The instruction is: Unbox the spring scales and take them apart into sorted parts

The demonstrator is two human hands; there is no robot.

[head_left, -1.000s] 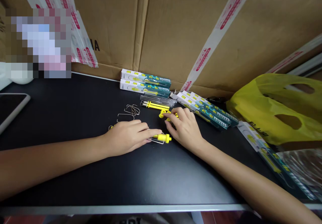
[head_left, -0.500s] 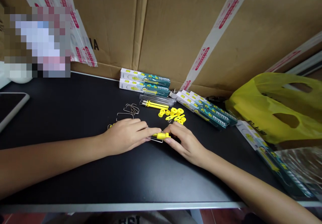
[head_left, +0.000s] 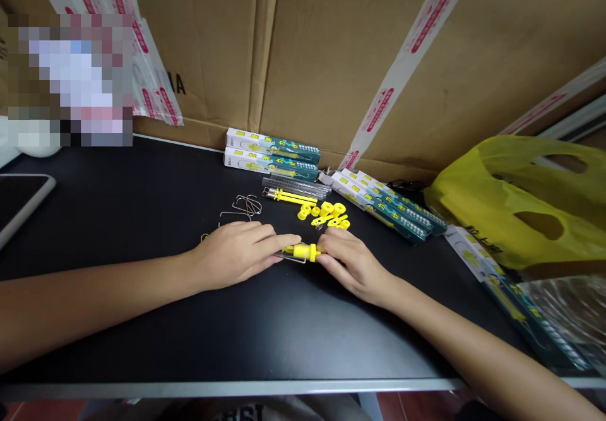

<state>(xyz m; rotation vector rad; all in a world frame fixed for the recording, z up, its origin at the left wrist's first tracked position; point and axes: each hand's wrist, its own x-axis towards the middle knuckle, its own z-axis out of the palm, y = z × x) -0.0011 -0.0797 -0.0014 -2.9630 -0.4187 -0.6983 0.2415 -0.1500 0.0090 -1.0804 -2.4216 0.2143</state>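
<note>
A partly assembled spring scale (head_left: 305,252) lies between my hands, with a yellow end piece and a bent metal wire alongside it. My left hand (head_left: 241,249) is closed around its left part, the forefinger stretched along the top, so most of that part is hidden. Thumb and fingers of my right hand (head_left: 355,260) pinch the yellow tip at the right end. Just beyond lie small yellow plastic parts (head_left: 326,210), yellow rods with metal springs (head_left: 293,196) and clear tubes (head_left: 298,187). Bent wire hooks (head_left: 249,205) rest behind my left hand.
Printed spring scale boxes (head_left: 272,156) are stacked against the cardboard (head_left: 312,48) at the back, with more boxes (head_left: 383,203) to their right. A yellow plastic bag (head_left: 473,187) and another box (head_left: 511,301) are at the right. A phone-like device (head_left: 23,200) lies at the left.
My right hand has shifted slightly right and now pinches the tip of the yellow end piece, more of which shows. My left forefinger lies flatter along the scale.
</note>
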